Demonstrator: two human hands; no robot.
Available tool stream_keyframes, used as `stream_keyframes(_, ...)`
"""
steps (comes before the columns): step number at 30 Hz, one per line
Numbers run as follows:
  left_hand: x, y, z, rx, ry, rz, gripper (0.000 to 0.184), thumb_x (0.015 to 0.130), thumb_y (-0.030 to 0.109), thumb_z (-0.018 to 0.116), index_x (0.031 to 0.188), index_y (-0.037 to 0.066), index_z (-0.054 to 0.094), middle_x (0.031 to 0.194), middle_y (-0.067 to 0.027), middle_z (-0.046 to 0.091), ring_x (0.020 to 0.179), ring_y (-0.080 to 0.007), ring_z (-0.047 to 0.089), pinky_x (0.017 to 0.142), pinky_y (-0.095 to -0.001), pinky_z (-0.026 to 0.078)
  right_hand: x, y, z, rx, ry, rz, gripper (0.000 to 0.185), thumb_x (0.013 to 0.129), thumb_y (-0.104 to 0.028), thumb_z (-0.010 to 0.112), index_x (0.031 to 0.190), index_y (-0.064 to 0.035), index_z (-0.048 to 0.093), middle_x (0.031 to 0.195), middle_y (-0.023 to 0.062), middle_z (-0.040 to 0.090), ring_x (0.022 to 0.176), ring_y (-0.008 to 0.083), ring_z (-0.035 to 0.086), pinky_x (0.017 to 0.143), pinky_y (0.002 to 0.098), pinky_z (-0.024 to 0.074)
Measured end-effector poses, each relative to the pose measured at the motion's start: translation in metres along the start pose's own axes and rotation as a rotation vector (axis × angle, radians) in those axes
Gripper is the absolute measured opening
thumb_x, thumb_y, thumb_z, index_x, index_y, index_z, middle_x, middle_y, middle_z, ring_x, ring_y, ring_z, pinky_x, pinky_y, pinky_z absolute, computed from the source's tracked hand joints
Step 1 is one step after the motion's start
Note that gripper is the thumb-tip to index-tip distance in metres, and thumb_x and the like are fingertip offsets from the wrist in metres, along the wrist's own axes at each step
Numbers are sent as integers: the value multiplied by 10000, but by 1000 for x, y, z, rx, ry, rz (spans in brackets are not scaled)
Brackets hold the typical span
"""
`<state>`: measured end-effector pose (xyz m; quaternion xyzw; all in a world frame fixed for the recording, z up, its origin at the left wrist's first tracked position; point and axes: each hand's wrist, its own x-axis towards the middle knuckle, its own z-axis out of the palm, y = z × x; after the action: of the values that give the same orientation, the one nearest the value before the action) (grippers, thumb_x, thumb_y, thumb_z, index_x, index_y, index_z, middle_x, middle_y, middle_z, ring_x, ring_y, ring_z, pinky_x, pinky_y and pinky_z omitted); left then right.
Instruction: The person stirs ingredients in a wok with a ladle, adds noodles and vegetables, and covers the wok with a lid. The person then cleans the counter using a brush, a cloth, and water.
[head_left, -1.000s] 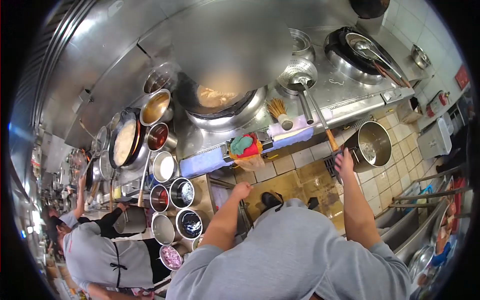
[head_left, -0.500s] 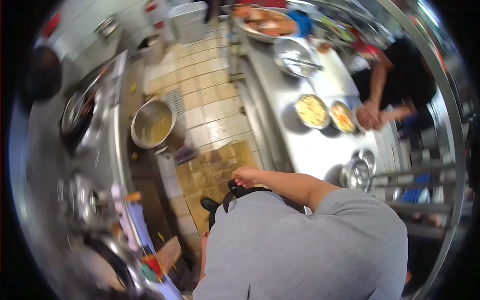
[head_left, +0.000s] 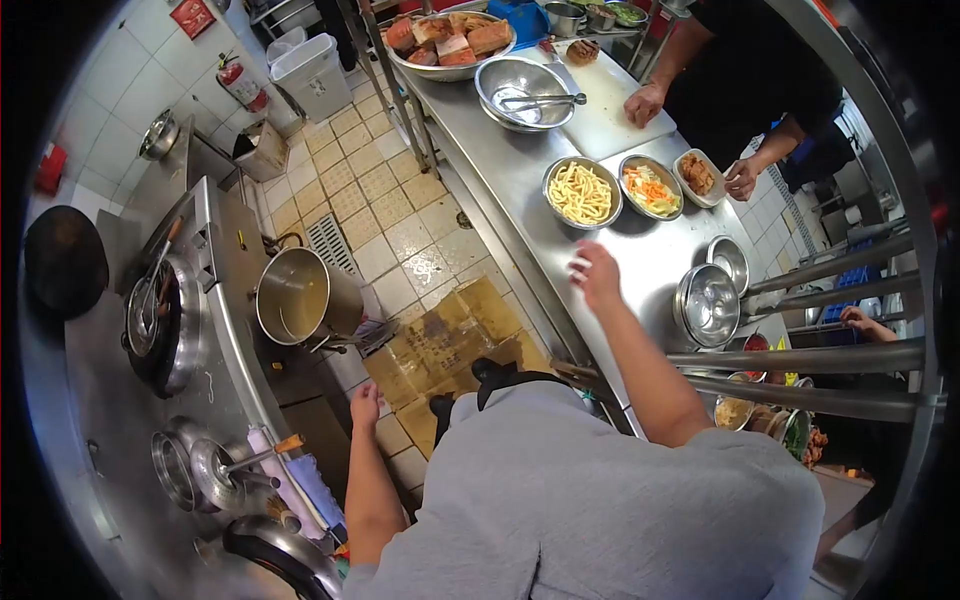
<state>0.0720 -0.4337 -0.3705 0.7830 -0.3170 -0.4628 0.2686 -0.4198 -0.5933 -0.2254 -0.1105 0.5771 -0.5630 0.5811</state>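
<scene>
My right hand (head_left: 597, 275) is raised over the near edge of the steel table (head_left: 625, 290), fingers apart and holding nothing. Just beyond it stands a metal bowl of thick yellow noodles (head_left: 580, 193). Beside that are a bowl of shredded vegetables (head_left: 650, 188) and a small dish of browned pieces (head_left: 697, 174), which a co-worker's hand (head_left: 741, 179) touches. My left hand (head_left: 367, 405) hangs low over the floor, its fingers curled; whether anything is inside them is hidden. A large steel pot (head_left: 308, 297) stands beyond it.
On the left runs a stove counter (head_left: 232, 340) with a ladle (head_left: 250, 462) and a wok (head_left: 160, 325). Stacked empty bowls (head_left: 708, 305) and metal rails (head_left: 800, 358) are at the right. A co-worker's other hand (head_left: 645, 104) rests on the cutting board (head_left: 610, 110). Brown matting (head_left: 440, 345) covers some floor tiles.
My view has turned right from the stove to the table. My right hand has let go of the ladle and reached out over the table edge. The co-worker's hands have moved apart.
</scene>
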Motion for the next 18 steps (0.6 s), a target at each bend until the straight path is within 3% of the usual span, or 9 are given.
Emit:
stream_keyframes(2, -10, 23, 17, -14, -5, 15, 208, 901, 197, 527, 980, 10, 570, 793, -69, 625, 650, -125, 573, 566, -257, 461, 31, -18, -13, 192, 217, 51, 269, 851, -306, 610, 1023, -149, 475, 956, 52, 475, 674, 199, 565, 521, 322, 428)
stream_keyframes(4, -4, 27, 38, 63, -143, 93, 206, 898, 190, 534, 996, 14, 576, 790, -65, 617, 642, -117, 563, 563, -249, 450, 45, -34, -9, 130, 310, 71, 296, 849, -307, 618, 1004, -134, 435, 984, 59, 461, 731, 216, 568, 542, 340, 446)
stream_keyframes(5, -5, 24, 48, 46, -135, 81, 206, 898, 190, 534, 996, 14, 576, 790, -65, 617, 642, -117, 563, 563, -249, 450, 53, -34, -10, 26, 263, 5, 288, 836, -248, 622, 1023, -117, 446, 1023, 80, 481, 821, 231, 556, 602, 366, 460)
stream_keyframes(9, -49, -11, 73, 46, -290, 29, 198, 896, 189, 541, 1011, 32, 578, 763, -38, 599, 629, -116, 547, 560, -251, 445, 78, -22, -15, -17, 193, -147, 94, 856, -109, 543, 896, -105, 459, 910, 46, 528, 839, 209, 548, 638, 403, 507)
stream_keyframes(10, -62, -20, 72, 108, -332, 45, 197, 898, 190, 541, 1020, 39, 575, 775, -31, 595, 641, -116, 545, 562, -253, 446, 66, -24, -4, -59, 153, -212, 90, 838, -92, 522, 828, -107, 433, 830, 18, 482, 743, 140, 515, 630, 401, 544)
stream_keyframes(12, -91, -31, 70, 47, -317, -15, 202, 897, 199, 548, 1022, 42, 576, 779, -25, 593, 650, -115, 546, 571, -253, 447, 46, -24, 14, -192, 124, -252, 102, 827, -73, 522, 800, -97, 426, 812, 22, 475, 709, 114, 509, 562, 338, 558)
stream_keyframes(14, -118, -26, 57, -32, -275, -87, 208, 895, 208, 556, 1024, 46, 577, 783, -20, 591, 660, -114, 547, 580, -253, 448, 48, -7, 21, -360, -7, -348, 109, 821, -69, 528, 779, -86, 428, 772, 26, 493, 652, 99, 515, 502, 265, 545)
stream_keyframes(16, -143, -22, 28, -253, -243, -120, 229, 887, 226, 574, 1030, 46, 576, 778, -12, 589, 673, -111, 543, 596, -250, 446, 16, -3, 65, -444, -204, -256, 134, 827, -82, 537, 756, -87, 423, 699, 11, 516, 596, 89, 539, 483, 222, 529)
stream_keyframes(18, -149, -41, -6, -263, 3, -32, 229, 883, 221, 579, 1010, 31, 585, 768, -15, 595, 699, -103, 547, 638, -247, 450, -7, 19, 116, -595, -436, -216, 131, 836, -102, 545, 762, -89, 438, 741, 17, 551, 597, 87, 551, 485, 217, 518)
